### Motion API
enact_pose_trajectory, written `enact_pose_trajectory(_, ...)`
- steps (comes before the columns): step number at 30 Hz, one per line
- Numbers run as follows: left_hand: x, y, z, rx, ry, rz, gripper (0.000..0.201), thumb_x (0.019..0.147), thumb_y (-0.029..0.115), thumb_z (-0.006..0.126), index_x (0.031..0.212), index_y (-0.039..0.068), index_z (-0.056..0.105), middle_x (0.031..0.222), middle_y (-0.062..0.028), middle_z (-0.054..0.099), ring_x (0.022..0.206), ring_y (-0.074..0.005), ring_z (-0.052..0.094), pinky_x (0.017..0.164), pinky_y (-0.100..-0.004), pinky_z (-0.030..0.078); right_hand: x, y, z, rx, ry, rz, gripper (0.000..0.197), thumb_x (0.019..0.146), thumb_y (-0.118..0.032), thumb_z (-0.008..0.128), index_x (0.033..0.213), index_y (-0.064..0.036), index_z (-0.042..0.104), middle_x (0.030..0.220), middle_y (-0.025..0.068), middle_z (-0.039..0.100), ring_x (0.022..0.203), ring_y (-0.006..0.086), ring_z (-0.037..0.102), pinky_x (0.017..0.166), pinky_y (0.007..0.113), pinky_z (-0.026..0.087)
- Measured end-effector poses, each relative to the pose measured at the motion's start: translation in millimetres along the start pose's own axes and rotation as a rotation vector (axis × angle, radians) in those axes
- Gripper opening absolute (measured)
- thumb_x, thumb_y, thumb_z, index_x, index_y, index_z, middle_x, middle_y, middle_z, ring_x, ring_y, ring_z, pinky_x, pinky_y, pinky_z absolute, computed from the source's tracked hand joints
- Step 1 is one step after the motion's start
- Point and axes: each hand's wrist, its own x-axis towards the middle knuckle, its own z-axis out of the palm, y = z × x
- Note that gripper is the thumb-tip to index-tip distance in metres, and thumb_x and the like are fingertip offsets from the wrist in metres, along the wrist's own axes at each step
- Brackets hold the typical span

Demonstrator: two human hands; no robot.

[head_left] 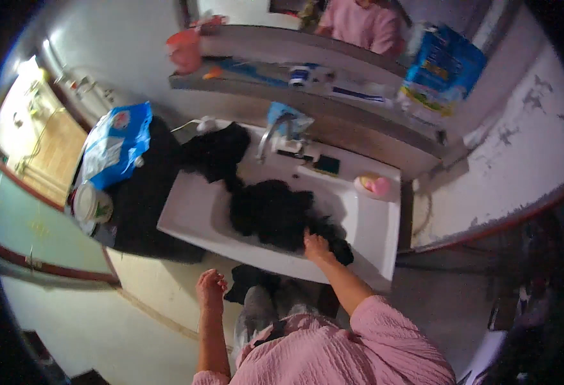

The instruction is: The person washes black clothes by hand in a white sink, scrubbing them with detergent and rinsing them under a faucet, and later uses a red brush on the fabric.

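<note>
A heap of wet-looking black cloth [272,212] lies in the white washbasin [372,224], and I cannot make out what garment it is. At its right end, my right hand [317,247] is on the cloth. One finger of that hand points forward and the others curl into the dark folds. My left hand [212,287] hangs in front of the basin's near left edge, away from the cloth. Its fingers are curled in, with nothing visible in them. More black cloth [221,151] drapes over the basin's far left corner, below the faucet's [266,141] left side.
A pink soap dish [373,186] and a dark sponge [327,165] sit on the basin's back rim. Left of the basin, a dark-covered surface [144,218] bears a blue bag [118,144] and a white tub [92,204]. A ledge [243,83] carries a pink cup [184,51] and a blue pouch [445,70].
</note>
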Motion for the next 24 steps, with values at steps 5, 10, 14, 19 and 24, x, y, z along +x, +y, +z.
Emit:
enact_pose_trajectory(5, 31.8, -3.2, 57.5, 0.577, -0.334, 0.121, 0.015, 0.078, 0.011, 0.057, 0.09, 0.005, 0.053, 0.072, -0.005, 0.053, 0.062, -0.0144, 0.051, 0.056, -0.0256, 0.044, -34.2, 1.6, -66.4, 0.407, 0.149, -0.174, 0.048, 0.07, -0.029, 0.065, 0.11, -0.0043, 0.054, 0.101, 0.0147, 0.06, 0.094, 0.0318, 0.057, 0.079, 0.039, 0.047)
enact_pose_trajectory(10, 59.8, -47.4, 151.7, 1.271, -0.668, 0.914, 0.051, 0.065, -0.001, 0.061, 0.114, 0.006, 0.047, 0.095, -0.0139, 0.056, 0.094, -0.0327, 0.053, 0.084, -0.038, 0.044, -77.7, -1.4, -116.5, 0.635, 0.444, -0.271, 0.041, 0.07, -0.026, 0.063, 0.104, -0.0044, 0.059, 0.1, 0.0159, 0.061, 0.091, 0.0335, 0.058, 0.078, 0.039, 0.047)
enact_pose_trajectory(14, 99.2, -71.4, 170.2, 1.319, -0.868, 0.942, 0.052, 0.061, 0.0, 0.061, 0.112, 0.005, 0.05, 0.105, -0.0188, 0.053, 0.104, -0.0378, 0.048, 0.091, -0.0401, 0.039, -98.2, -2.6, -146.6, 0.601, 0.616, -0.268, 0.033, 0.064, -0.022, 0.064, 0.095, -0.0101, 0.063, 0.098, 0.0107, 0.062, 0.088, 0.0299, 0.059, 0.077, 0.036, 0.048)
enact_pose_trajectory(19, 87.6, -73.2, 214.0, 0.967, -0.992, 0.18, 0.027, 0.068, 0.005, 0.062, 0.094, 0.0, 0.057, 0.095, -0.0162, 0.059, 0.092, -0.0263, 0.057, 0.081, -0.0324, 0.043, -107.3, 58.6, -133.8, 0.556, 0.691, -0.079, 0.039, 0.065, -0.018, 0.065, 0.102, -0.0098, 0.056, 0.095, 0.0125, 0.056, 0.086, 0.0331, 0.056, 0.072, 0.039, 0.046)
enact_pose_trajectory(24, 34.7, -101.2, 267.4, 0.845, -1.241, 0.293, 0.027, 0.067, 0.008, 0.063, 0.092, 0.0, 0.056, 0.084, -0.0141, 0.061, 0.079, -0.0233, 0.059, 0.074, -0.0315, 0.046, -111.3, 89.3, -97.1, 0.435, 0.912, 0.108, 0.043, 0.062, 0.0, 0.061, 0.101, -0.006, 0.047, 0.098, 0.0139, 0.052, 0.092, 0.0345, 0.052, 0.078, 0.038, 0.043)
